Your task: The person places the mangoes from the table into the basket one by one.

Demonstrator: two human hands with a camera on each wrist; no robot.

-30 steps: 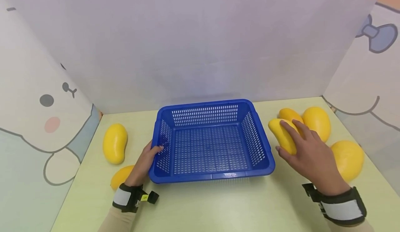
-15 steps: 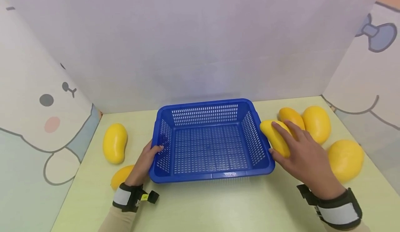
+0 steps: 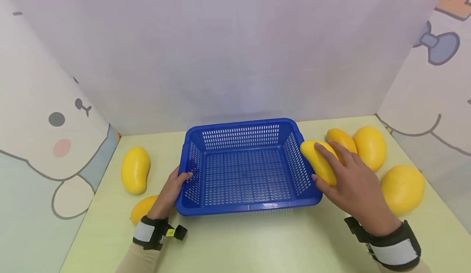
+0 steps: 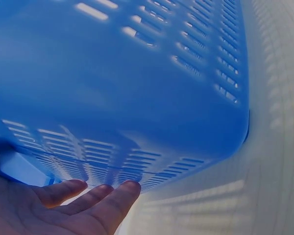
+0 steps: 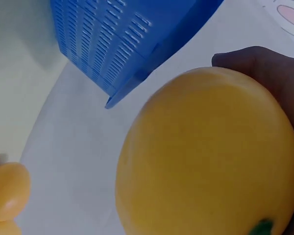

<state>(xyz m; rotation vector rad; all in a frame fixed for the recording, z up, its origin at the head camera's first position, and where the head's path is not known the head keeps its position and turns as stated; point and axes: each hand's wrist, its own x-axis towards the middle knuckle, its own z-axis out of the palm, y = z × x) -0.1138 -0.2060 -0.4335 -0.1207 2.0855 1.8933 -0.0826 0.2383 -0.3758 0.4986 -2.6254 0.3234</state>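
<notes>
A blue plastic basket (image 3: pixel 246 175) with slotted walls stands mid-table in the head view, its inside bare. My left hand (image 3: pixel 170 193) grips its left rim, thumb over the top. In the left wrist view the fingers (image 4: pixel 112 205) lie along the outer slotted wall (image 4: pixel 108 156). My right hand (image 3: pixel 355 187) holds a yellow mango (image 3: pixel 319 160) that overlaps the basket's right rim in the head view. Up close in the right wrist view, this mango (image 5: pixel 206 156) shows a green stem spot, and the basket (image 5: pixel 117 44) appears just beyond it.
Right of the basket lie more mangoes: an orange-yellow one (image 3: pixel 342 138), a large one (image 3: pixel 371 148) and a round one (image 3: pixel 402 189). On the left are a mango (image 3: pixel 135 170) and another (image 3: pixel 141 209) partly behind the left wrist. Walls bound the table's back and sides.
My right hand has carried the mango leftward, from beside the other mangoes to the basket's right rim. The left hand and basket have stayed put.
</notes>
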